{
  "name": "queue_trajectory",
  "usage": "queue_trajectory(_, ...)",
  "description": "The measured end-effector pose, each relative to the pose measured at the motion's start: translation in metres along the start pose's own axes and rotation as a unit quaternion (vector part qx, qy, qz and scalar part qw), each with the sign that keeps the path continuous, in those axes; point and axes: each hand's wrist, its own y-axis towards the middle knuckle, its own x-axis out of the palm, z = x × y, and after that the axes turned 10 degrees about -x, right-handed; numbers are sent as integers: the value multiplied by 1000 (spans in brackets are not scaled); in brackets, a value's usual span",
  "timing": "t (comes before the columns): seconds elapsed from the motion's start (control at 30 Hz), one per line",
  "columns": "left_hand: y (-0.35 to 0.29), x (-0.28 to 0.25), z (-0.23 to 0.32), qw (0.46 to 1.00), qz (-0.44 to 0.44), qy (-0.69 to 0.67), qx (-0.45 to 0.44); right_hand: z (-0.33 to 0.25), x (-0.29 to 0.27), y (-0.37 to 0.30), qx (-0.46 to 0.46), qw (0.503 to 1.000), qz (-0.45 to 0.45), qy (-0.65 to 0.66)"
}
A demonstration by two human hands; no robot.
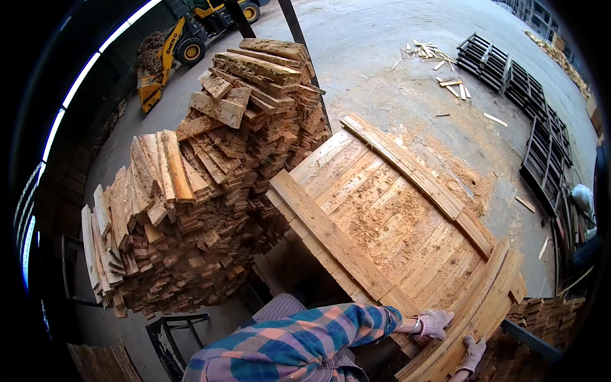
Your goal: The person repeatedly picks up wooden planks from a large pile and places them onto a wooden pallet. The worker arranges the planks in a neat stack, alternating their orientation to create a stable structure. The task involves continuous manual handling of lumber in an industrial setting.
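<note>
The left hand [435, 323], in a pale knit glove, touches the left edge of long tan wooden boards [480, 312] lying across a sawdust-strewn plank platform's [326, 159] right end; the similarly gloved right hand [472, 353] touches their right edge; I cannot tell whether either grasps them

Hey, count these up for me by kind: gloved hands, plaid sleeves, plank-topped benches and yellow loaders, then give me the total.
Gloved hands: 2 (left hand, right hand)
Plaid sleeve: 1
Plank-topped bench: 1
Yellow loader: 1
Total: 5
</note>
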Motion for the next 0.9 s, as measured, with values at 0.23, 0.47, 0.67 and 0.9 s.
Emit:
queue_trajectory(0.23,-104,-38,-88,966,186,-181,-14,-7,-17,-2,-99,928,-44,-357)
queue_trajectory(0.47,-300,-95,-259,734,466,-494,-18,-193,130,-23,-171,899,-56,-399)
queue_trajectory(0.67,-503,-80,-366,317,728,-600,-99,-296,418,-71,-224,903,-361,60)
queue_trajectory(0.9,-628,-110,-440,128,807,-576,5,-407,765,-219,24,685,-676,272)
